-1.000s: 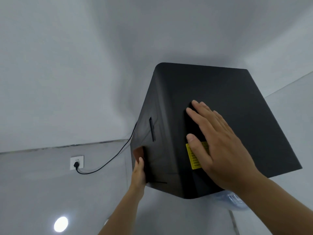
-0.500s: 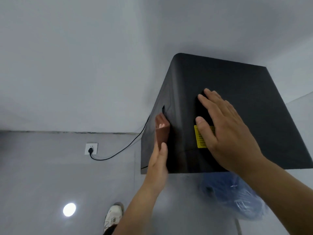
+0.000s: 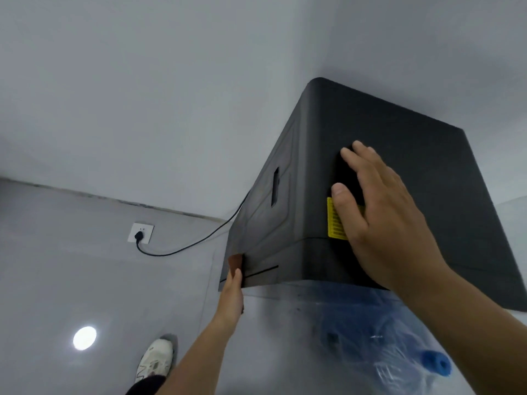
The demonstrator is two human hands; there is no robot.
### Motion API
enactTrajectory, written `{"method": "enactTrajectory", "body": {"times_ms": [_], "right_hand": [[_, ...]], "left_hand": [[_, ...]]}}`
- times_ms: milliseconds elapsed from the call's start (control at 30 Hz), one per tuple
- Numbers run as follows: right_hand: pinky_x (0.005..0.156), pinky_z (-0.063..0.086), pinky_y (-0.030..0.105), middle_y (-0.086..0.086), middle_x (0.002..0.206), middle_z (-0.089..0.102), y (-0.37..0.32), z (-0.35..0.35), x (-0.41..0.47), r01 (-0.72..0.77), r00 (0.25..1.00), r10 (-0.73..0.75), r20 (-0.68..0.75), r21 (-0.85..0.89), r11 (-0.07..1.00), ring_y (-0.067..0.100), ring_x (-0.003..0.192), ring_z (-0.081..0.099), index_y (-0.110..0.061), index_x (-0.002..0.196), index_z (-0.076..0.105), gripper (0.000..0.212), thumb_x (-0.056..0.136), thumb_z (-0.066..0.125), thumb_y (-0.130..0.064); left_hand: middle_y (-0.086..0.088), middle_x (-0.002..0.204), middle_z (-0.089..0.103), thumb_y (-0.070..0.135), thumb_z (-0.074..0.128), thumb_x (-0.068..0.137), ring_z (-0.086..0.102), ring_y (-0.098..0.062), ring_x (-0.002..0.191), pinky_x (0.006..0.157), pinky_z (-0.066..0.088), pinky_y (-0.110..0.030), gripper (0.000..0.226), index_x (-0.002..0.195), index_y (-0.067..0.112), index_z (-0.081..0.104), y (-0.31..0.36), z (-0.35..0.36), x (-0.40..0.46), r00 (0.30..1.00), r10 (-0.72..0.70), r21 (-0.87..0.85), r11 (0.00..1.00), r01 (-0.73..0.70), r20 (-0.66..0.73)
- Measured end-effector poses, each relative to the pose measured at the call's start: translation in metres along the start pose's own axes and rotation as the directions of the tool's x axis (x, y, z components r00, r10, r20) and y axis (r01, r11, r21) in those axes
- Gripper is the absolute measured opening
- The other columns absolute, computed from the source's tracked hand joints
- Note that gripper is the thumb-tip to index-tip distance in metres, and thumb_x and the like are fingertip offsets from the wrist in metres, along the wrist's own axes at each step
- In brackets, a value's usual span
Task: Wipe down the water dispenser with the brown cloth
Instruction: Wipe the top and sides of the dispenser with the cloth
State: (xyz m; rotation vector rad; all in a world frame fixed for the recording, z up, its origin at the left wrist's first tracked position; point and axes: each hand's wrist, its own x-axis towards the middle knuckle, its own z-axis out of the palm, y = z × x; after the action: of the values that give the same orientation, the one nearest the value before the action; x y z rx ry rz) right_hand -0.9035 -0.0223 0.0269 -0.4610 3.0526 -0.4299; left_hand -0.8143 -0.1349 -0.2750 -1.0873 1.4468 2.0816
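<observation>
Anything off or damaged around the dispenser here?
Nothing looks damaged or spilled. Only oddity: the water dispenser remains plugged into the wall socket while the left hand wipes with the brown cloth.

Single head-worn view, looking steeply down, close above the black water dispenser (image 3: 385,172); floor (image 3: 71,280) far below
</observation>
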Motion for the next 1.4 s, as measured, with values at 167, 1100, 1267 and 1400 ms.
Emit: {"method": "enactTrajectory", "body": {"times_ms": [167, 1100, 1267, 1400], "right_hand": [[0.121, 0.005, 0.024, -0.010, 0.167, 0.021, 0.000, -0.001, -0.001, 0.005, 1.000, -0.005, -0.003, 0.013, 1.000, 0.004, 0.153, 0.010, -0.027, 0.157, 0.027, 0.064, 0.098, 0.029, -0.049], [0.123, 0.007, 0.027, -0.007, 0.167, 0.022, -0.001, 0.000, 0.000, 0.016, 1.000, -0.016, -0.010, -0.001, 1.000, 0.007, 0.154, 0.012, -0.025, 0.157, 0.030, 0.064, 0.097, 0.029, -0.050], [0.122, 0.008, 0.027, -0.008, 0.167, 0.022, -0.001, 0.000, 0.000, 0.015, 1.000, -0.015, -0.014, 0.004, 1.000, 0.006, 0.153, 0.012, -0.026, 0.157, 0.030, 0.064, 0.097, 0.029, -0.049], [0.122, 0.008, 0.027, -0.009, 0.167, 0.022, 0.000, 0.001, 0.000, 0.015, 1.000, -0.015, -0.017, 0.006, 1.000, 0.005, 0.153, 0.012, -0.026, 0.157, 0.029, 0.063, 0.098, 0.030, -0.049]], "left_hand": [[0.008, 0.154, 0.044, 0.031, 0.034, 0.108, 0.038, -0.009, 0.144, 0.123, 0.024, -0.034, 0.046, 0.155, 0.029, 0.034, 0.062, 0.016, -0.066, 0.953, 0.299, -0.078, 0.952, -0.295, 0.047], [0.018, 0.145, 0.057, 0.050, 0.049, 0.095, 0.045, -0.005, 0.139, 0.120, 0.028, -0.036, 0.043, 0.137, 0.044, 0.057, 0.095, 0.015, -0.049, 0.891, 0.412, -0.198, 0.905, -0.375, 0.193], [0.024, 0.148, 0.050, 0.058, 0.045, 0.095, 0.041, 0.000, 0.141, 0.119, 0.026, -0.033, 0.055, 0.148, 0.043, 0.043, 0.119, 0.023, -0.039, 0.848, 0.482, -0.074, 0.875, -0.478, 0.219], [0.006, 0.150, 0.049, 0.043, 0.039, 0.105, 0.043, -0.016, 0.141, 0.121, 0.028, -0.039, 0.048, 0.152, 0.031, 0.039, 0.093, 0.019, 0.000, 0.954, 0.274, -0.041, 0.962, -0.270, 0.125]]}}
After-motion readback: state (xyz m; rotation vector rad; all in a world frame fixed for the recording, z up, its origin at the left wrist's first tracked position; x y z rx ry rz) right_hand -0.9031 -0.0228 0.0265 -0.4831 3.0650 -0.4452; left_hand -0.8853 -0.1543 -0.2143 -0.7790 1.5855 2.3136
